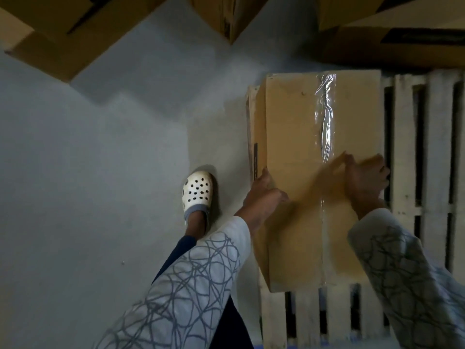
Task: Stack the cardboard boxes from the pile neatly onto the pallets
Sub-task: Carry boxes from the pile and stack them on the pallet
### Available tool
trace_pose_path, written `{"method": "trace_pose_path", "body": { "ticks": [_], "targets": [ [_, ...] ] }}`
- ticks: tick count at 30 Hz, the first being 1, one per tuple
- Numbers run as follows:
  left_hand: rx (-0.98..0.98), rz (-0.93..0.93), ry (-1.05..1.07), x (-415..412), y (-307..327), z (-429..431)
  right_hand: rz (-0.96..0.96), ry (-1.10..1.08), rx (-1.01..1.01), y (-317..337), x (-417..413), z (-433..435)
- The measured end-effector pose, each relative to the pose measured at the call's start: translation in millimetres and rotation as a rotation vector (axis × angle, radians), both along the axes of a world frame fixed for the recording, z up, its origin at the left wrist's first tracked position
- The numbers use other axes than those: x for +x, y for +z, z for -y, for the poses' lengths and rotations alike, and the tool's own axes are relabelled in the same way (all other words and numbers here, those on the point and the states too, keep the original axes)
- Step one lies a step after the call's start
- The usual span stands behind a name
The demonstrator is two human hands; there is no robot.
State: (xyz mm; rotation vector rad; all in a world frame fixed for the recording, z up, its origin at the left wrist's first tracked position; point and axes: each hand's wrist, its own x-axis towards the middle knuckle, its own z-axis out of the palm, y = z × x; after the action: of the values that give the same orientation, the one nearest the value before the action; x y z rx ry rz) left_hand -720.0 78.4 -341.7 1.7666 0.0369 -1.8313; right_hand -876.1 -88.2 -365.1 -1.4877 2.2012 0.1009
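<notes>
A long taped cardboard box lies on the white wooden pallet, along its left edge. My left hand rests on the box's left edge, fingers on the top face. My right hand lies on the box's top near its right edge, blurred by motion. Whether either hand grips the box or only touches it is unclear. A strip of shiny clear tape runs down the box's middle seam.
More cardboard boxes lie on the grey floor at the top left, another at top centre. A stacked box sits on the pallet's far end. My foot in a white clog stands left of the pallet.
</notes>
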Motion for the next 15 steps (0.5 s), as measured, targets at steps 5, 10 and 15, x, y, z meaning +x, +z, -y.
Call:
{"method": "trace_pose_path", "body": {
  "ticks": [5, 10, 15],
  "targets": [
    [-0.017, -0.055, 0.016, 7, -2, 1, 0.017, -0.035, 0.006, 4, 4, 2],
    [-0.025, -0.079, 0.043, 11, -3, 3, 0.035, -0.031, 0.037, 9, 11, 6],
    [-0.016, -0.061, 0.043, 10, -4, 4, 0.052, -0.051, 0.053, 11, 11, 6]
  ]
}}
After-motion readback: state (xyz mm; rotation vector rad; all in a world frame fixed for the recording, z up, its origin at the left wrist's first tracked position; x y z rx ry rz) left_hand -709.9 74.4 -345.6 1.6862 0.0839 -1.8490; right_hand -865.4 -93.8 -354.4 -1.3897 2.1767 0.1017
